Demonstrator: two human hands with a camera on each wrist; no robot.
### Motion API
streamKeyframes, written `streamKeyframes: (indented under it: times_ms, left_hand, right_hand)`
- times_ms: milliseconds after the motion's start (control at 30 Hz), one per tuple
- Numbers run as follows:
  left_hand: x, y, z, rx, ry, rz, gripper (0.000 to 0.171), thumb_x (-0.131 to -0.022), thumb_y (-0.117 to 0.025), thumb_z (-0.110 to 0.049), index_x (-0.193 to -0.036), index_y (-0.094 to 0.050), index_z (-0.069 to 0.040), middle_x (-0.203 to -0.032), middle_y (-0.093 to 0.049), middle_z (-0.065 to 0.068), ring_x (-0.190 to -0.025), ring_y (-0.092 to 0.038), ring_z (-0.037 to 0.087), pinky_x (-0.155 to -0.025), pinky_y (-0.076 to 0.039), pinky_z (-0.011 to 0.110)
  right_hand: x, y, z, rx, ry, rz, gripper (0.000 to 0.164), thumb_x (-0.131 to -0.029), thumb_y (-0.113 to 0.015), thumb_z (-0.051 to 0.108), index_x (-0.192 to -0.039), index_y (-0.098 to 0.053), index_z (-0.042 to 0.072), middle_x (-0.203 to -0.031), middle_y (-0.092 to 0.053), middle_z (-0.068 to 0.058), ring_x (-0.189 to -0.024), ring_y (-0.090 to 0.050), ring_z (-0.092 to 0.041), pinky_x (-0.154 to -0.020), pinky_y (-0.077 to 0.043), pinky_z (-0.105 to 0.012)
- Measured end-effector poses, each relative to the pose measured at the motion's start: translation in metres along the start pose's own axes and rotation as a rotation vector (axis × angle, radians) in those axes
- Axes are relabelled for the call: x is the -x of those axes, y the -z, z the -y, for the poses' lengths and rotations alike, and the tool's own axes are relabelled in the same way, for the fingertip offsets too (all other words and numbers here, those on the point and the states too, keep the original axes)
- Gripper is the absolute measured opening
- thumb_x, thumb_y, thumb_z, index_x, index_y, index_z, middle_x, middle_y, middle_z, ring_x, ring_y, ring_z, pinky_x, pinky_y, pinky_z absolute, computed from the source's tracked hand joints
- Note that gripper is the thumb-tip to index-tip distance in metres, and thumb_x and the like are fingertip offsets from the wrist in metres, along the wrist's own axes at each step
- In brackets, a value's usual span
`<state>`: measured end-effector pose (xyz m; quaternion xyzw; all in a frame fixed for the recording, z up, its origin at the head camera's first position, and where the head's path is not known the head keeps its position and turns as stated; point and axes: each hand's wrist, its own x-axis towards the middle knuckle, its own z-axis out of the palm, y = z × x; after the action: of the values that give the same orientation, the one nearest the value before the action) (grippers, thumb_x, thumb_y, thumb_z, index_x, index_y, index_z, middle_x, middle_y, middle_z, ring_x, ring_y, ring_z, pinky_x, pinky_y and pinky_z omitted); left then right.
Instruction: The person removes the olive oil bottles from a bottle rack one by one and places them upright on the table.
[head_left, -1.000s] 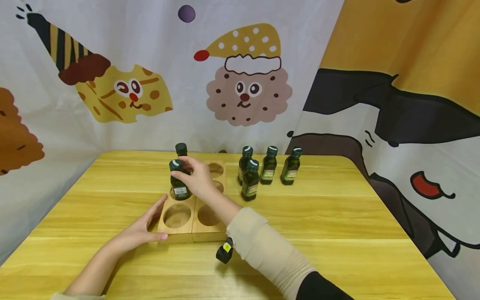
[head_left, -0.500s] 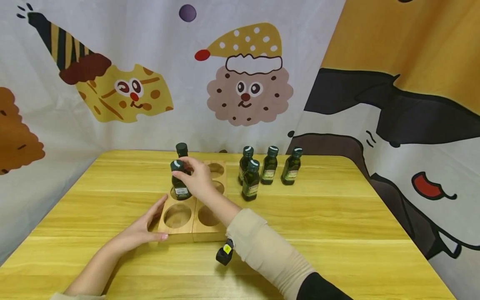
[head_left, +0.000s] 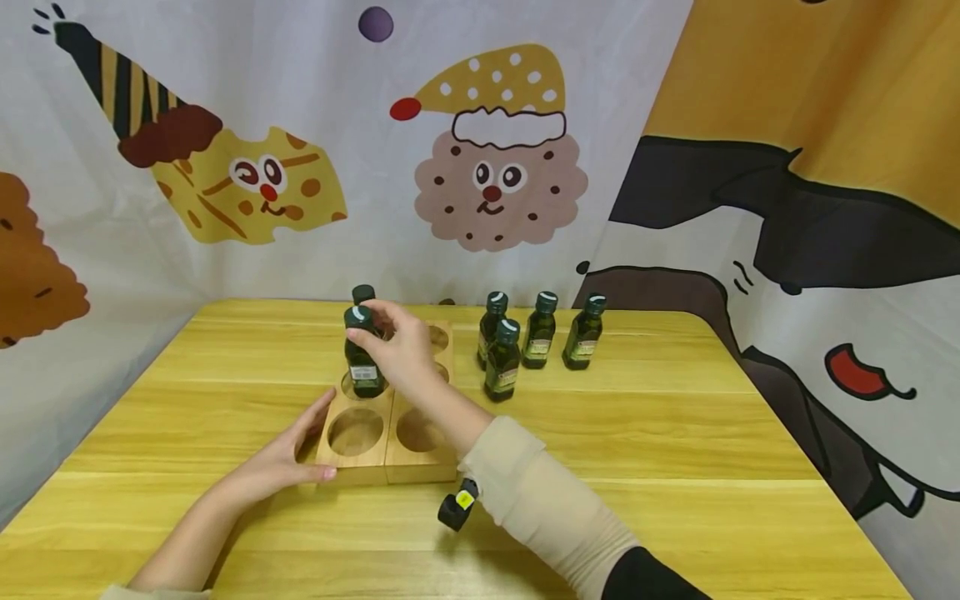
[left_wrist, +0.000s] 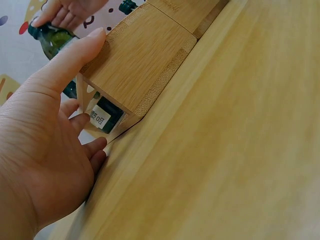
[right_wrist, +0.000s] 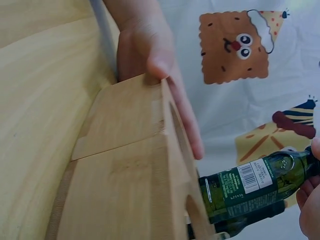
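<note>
My right hand (head_left: pixel 405 350) pinches a small dark green glass bottle (head_left: pixel 364 371) by its neck and cap, upright over the middle left hole of a wooden bottle rack (head_left: pixel 360 476). In the right wrist view the bottle (right_wrist: pixel 245 187) shows a white barcode label, its base close at the rack's top. A second bottle (head_left: pixel 363 292) stands behind it at the rack's far left, mostly hidden. My left hand (head_left: pixel 277 467) grips the rack's near left corner, thumb at the front and fingers along the side. Both front holes hold nothing.
Several matching bottles (head_left: pixel 538 333) stand upright on the wooden table (head_left: pixel 660 467), right of the rack. A black wrist device (head_left: pixel 454 508) with a yellow mark hangs under my right wrist. Behind the table's far edge hangs a cartoon-printed cloth (head_left: pixel 300 83).
My right hand has risen slightly with the bottle, which also shifts a little to the right. The left hand and the rack stay where they were.
</note>
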<state>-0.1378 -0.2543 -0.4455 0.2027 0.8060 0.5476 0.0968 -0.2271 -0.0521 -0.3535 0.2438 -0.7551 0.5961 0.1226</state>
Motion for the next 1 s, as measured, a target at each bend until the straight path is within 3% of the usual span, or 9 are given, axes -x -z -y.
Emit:
streamKeyframes:
  times_ms: [133,300,633,833,1000]
  left_hand:
    - [0.000,0.000,-0.001,0.008,0.015,0.001,0.102,-0.082,-0.074,-0.012,-0.155,-0.003,-0.016,-0.152,-0.013,0.031,-0.135,-0.015,0.052,-0.098,-0.008,0.076]
    - [0.000,-0.001,-0.001,0.012,0.021,0.000,0.102,-0.082,-0.074,-0.012,-0.155,-0.003,-0.017,-0.153,-0.012,0.031,-0.135,-0.014,0.051,-0.098,-0.007,0.076]
    - [0.000,-0.001,-0.001,-0.002,0.006,-0.007,0.104,-0.080,-0.075,-0.011,-0.155,-0.003,-0.015,-0.152,-0.011,0.032,-0.135,-0.015,0.052,-0.100,-0.007,0.074]
    - [0.000,-0.002,-0.001,0.011,0.009,-0.004,0.104,-0.080,-0.075,-0.011,-0.155,-0.003,-0.014,-0.153,-0.011,0.031,-0.135,-0.014,0.052,-0.100,-0.006,0.074]
    - [0.001,-0.001,0.002,0.005,0.013,-0.007,0.103,-0.081,-0.075,-0.011,-0.155,-0.003,-0.017,-0.154,-0.009,0.030,-0.136,-0.012,0.052,-0.099,-0.005,0.075]
  right_hand:
    - [0.001,0.007,0.008,-0.058,-0.022,-0.009,0.037,-0.084,-0.075,0.017,-0.118,-0.064,0.005,-0.101,-0.064,0.003,-0.092,-0.058,-0.004,-0.082,-0.051,-0.020]
    - [0.004,0.018,0.018,-0.024,0.017,-0.039,0.036,-0.083,-0.076,0.018,-0.116,-0.066,0.008,-0.102,-0.066,0.002,-0.093,-0.060,-0.005,-0.083,-0.051,-0.023]
    - [0.015,0.042,0.026,-0.060,0.073,-0.068,0.034,-0.082,-0.077,0.017,-0.113,-0.067,0.008,-0.100,-0.066,-0.002,-0.090,-0.060,-0.010,-0.072,-0.051,-0.025]
    - [0.022,0.059,0.034,-0.080,0.064,-0.083,0.034,-0.082,-0.076,0.009,-0.113,-0.065,0.001,-0.100,-0.067,-0.011,-0.091,-0.061,-0.019,-0.080,-0.053,-0.030]
    - [0.033,0.077,0.060,-0.059,0.064,-0.085,0.031,-0.081,-0.074,0.000,-0.110,-0.064,-0.006,-0.098,-0.066,-0.017,-0.090,-0.061,-0.025,-0.081,-0.052,-0.032]
